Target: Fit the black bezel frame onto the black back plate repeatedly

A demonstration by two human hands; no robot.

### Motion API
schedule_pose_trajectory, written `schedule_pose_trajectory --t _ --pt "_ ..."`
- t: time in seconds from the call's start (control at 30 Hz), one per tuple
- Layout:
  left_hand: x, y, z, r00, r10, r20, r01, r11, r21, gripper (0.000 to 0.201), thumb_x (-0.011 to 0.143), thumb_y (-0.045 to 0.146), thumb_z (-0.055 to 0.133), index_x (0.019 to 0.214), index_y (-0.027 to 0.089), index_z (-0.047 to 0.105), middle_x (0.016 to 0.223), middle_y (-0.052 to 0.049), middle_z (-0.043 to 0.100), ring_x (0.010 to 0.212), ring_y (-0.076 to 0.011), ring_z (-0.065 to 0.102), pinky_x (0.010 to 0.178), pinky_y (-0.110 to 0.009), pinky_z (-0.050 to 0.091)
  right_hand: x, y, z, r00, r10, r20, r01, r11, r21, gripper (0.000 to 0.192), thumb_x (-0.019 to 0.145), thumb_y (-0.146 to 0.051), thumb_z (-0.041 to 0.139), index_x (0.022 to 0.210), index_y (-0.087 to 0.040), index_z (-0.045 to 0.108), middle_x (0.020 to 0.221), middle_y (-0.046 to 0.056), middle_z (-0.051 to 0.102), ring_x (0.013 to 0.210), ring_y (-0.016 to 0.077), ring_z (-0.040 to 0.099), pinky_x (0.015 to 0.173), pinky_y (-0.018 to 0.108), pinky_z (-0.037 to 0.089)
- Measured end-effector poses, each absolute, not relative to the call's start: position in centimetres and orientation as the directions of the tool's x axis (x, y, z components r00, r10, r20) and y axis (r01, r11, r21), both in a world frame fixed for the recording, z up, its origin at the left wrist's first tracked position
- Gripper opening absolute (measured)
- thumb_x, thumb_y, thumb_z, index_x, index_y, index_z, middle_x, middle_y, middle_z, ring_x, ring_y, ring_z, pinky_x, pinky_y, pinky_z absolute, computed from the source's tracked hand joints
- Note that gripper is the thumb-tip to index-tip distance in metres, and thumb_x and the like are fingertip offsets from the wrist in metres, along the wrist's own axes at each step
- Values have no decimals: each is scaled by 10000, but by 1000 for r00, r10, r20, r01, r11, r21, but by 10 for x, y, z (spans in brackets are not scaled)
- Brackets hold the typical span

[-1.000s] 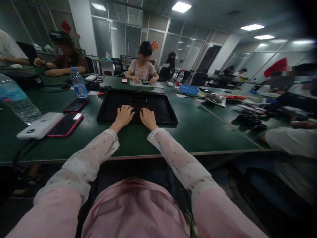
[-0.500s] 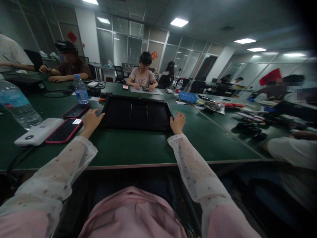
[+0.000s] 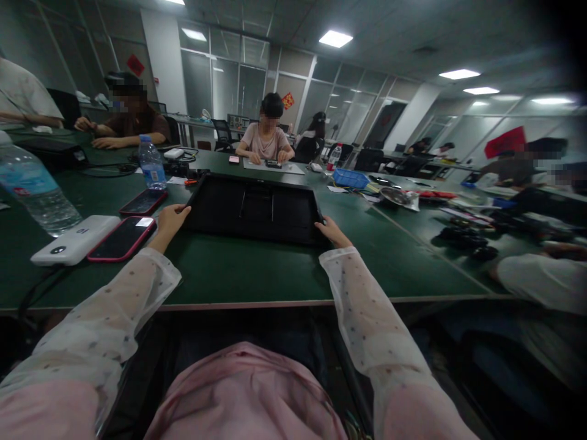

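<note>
A shallow black rectangular tray-like panel [image 3: 215, 211] with a raised rim lies in front of me, two thin shiny rods showing near its middle. My left hand [image 3: 170, 221] grips its left edge near the front corner, thumb towards the rim. At the right front corner my right hand [image 3: 334, 232] is closed around the edge, thumb on top. The undersides of the fingers are partly hidden.
The green table [image 3: 257, 275] holds two phones [image 3: 121, 238], a white power bank [image 3: 76, 240], a large water bottle [image 3: 39, 189] and a smaller bottle [image 3: 152, 165] on the left. A blue basket [image 3: 351, 178] stands right of centre. A person [image 3: 266, 137] sits opposite.
Both hands have gone from loosely spread fingers beside the panel to gripping its left and right edges. The panel's right end appears slightly shifted.
</note>
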State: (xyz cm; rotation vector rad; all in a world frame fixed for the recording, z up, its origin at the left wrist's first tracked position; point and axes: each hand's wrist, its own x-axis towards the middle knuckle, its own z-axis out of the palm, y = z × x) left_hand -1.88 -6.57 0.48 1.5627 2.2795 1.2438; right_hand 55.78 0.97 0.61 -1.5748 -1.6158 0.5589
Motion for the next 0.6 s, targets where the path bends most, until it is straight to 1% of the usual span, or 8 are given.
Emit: schedule_pose_trajectory --t 0.1,0.17,0.27,0.37,0.47,0.6 --pt "-17 -68 7 -471 818 332 717 135 684 467 948 450 684 1273 139 808 1262 -161 784 1190 -321 723 1020 -380 532 550 11 6 171 967 188 469 88 -879 524 830 -309 712 1337 -191 651 1135 114 781 1014 263 744 1007 501 607" --pt "-16 -69 9 -473 817 329 717 141 683 471 946 460 680 1267 142 812 1246 -163 788 1171 -330 727 1015 -395 536 545 12 6 185 961 206 412 115 -904 533 794 -328 732 1305 -190 673 1102 104 781 1002 266 746 1004 508 609" --pt "-16 -68 8 -470 817 334 726 143 673 484 955 470 661 1264 130 815 1228 -171 791 1143 -349 732 1007 -419 541 542 14 5 191 955 228 354 149 -923 524 741 -345 730 1232 -165 711 1019 97 779 943 269 749 970 509 619" --pt "-18 -66 5 -462 811 358 744 135 654 447 974 431 615 1243 138 818 1238 -164 789 1159 -353 724 1020 -426 536 544 15 4 202 948 244 304 176 -936 501 700 -337 706 1172 -168 733 965 77 781 885 258 747 935 494 627" --pt "-21 -63 3 -454 802 387 758 121 640 425 994 391 559 1231 147 814 1255 -156 784 1169 -337 720 1038 -419 529 550 16 5 227 936 269 291 198 -936 473 665 -325 693 1110 -175 745 931 62 781 877 256 746 926 488 623" --pt "-24 -60 1 -455 813 364 761 143 632 426 996 383 559 1245 140 806 1245 -169 782 1177 -343 715 1041 -431 524 560 15 6 307 908 284 279 199 -940 489 643 -278 652 1107 -146 735 906 65 777 880 260 740 931 483 615"
